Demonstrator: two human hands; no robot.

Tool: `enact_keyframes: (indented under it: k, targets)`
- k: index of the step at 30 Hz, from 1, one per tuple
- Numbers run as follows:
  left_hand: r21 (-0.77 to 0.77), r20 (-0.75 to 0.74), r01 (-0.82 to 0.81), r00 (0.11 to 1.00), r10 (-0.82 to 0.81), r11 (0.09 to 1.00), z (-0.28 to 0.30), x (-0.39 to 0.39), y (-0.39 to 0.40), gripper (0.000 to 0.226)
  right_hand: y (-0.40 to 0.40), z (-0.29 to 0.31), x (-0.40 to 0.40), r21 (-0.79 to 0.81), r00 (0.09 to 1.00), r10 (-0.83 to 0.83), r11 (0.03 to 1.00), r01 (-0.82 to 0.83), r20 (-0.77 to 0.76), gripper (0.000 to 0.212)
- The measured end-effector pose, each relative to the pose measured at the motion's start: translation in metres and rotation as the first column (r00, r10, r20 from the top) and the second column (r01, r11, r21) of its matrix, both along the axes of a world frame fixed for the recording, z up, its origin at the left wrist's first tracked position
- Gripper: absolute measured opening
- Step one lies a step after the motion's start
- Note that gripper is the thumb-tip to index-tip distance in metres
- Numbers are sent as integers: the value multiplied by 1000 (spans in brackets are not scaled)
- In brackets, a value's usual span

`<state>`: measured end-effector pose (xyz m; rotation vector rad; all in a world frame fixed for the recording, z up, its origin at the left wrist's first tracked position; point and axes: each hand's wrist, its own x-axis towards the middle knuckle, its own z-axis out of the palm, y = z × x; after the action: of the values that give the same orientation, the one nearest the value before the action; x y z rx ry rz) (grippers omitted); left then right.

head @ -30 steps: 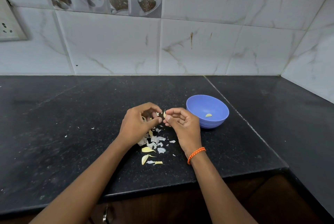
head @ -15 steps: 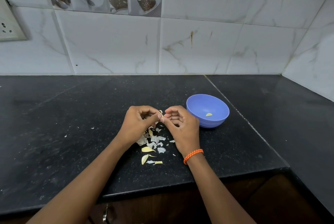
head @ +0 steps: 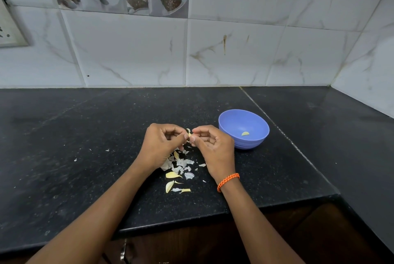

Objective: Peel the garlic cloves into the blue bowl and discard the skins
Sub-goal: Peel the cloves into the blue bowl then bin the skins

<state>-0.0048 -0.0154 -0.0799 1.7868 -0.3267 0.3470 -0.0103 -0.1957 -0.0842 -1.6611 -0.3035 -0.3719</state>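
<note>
Now | left hand [head: 160, 142] and right hand [head: 210, 144] both pinch one garlic clove [head: 189, 135] above the skins [head: 180, 164] near the worktop's [head: 85, 157] front edge | we'd pull the skin off gently, then drop the clove into the blue bowl [head: 253, 123].

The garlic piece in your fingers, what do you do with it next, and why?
Probably pull the last skin off. Both hands, left hand and right hand, pinch one garlic clove above the skins on the counter. It looks partly covered, so it seems not ready for the blue bowl, which holds one peeled clove.
</note>
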Motion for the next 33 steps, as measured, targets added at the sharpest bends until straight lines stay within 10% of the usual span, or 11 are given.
enact_keyframes:
  k: [18,33]
  targets:
    - [124,30,-56,998,52,991,0,-2,-1,10,3,-2,0,-283,955,-62,948,147,289,18]
    - [246,101,-189,980,169,951,1,-4,-4,12,3,-10,5,-255,977,-64,960,115,202,12]
